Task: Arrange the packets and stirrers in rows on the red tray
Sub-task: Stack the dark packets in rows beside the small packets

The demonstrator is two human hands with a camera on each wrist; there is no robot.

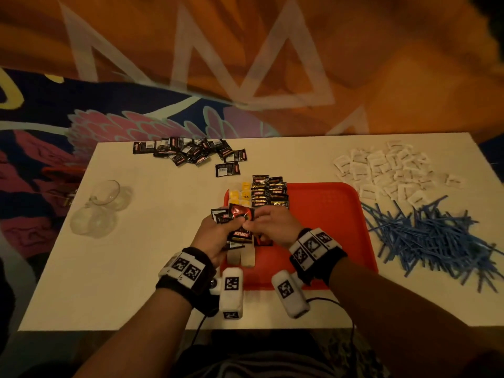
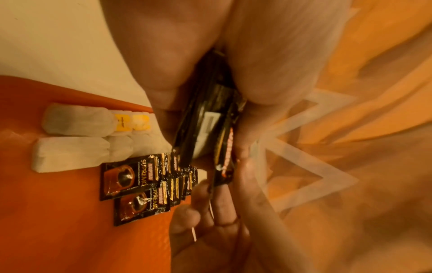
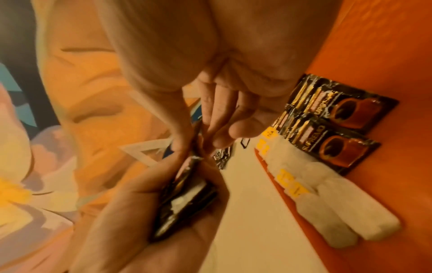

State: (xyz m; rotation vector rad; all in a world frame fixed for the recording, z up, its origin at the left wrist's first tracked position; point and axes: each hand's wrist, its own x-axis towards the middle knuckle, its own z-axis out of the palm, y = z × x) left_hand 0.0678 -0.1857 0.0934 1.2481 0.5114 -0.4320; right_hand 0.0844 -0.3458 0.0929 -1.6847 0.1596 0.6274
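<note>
Over the left part of the red tray (image 1: 327, 214), my left hand (image 1: 215, 236) grips a small stack of black coffee packets (image 1: 240, 222). My right hand (image 1: 270, 225) pinches the top packet of that stack at its edge. In the left wrist view the stack (image 2: 210, 125) sits between thumb and fingers. On the tray lie two rows of white tea bags (image 1: 242, 257) with yellow tags and two rows of black coffee packets (image 1: 270, 192). These rows show again as tea bags (image 3: 339, 203) and coffee packets (image 3: 339, 129) in the right wrist view.
The white table (image 1: 136, 241) holds a loose heap of black packets (image 1: 191, 152) at the back, white sugar packets (image 1: 387, 170) at the back right, and a pile of blue stirrers (image 1: 431, 236) right of the tray. Clear glass cups (image 1: 101, 205) stand at the left.
</note>
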